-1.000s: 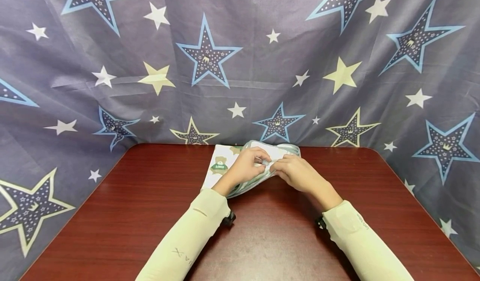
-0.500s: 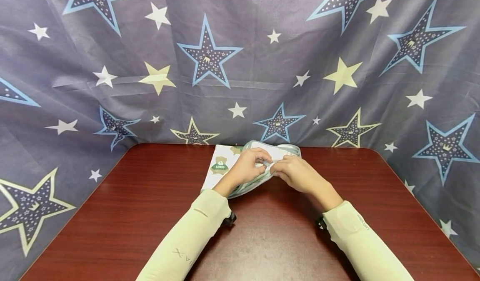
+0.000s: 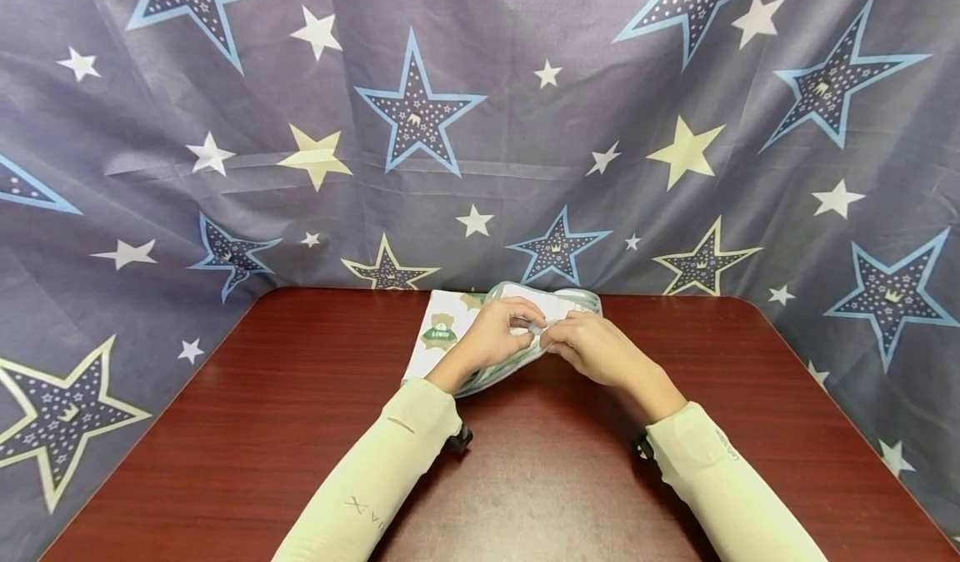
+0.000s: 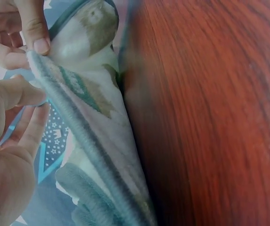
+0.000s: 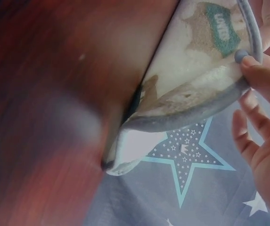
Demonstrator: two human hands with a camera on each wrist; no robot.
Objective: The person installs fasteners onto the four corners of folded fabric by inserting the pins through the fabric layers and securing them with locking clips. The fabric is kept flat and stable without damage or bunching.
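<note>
A white bear-print cloth (image 3: 437,337) with grey-green piped edges lies partly folded near the table's far side, its front edge lifted. My left hand (image 3: 495,330) pinches the raised edge between thumb and fingertips. Opposite it, my right hand (image 3: 592,345) grips the same edge, the fingertips of both hands close together. In the right wrist view a round blue snap button (image 5: 241,56) sits by the piping, against my right thumb. The left wrist view has the edge running past both hands, with the left hand (image 4: 12,136) nearest the camera. Some fingertips are hidden behind the cloth.
The dark red wooden table (image 3: 517,479) stretches in front of the cloth and to both sides. Behind its far edge hangs a grey-purple curtain (image 3: 495,187) printed with stars. A black strap device (image 3: 459,439) shows under the left wrist.
</note>
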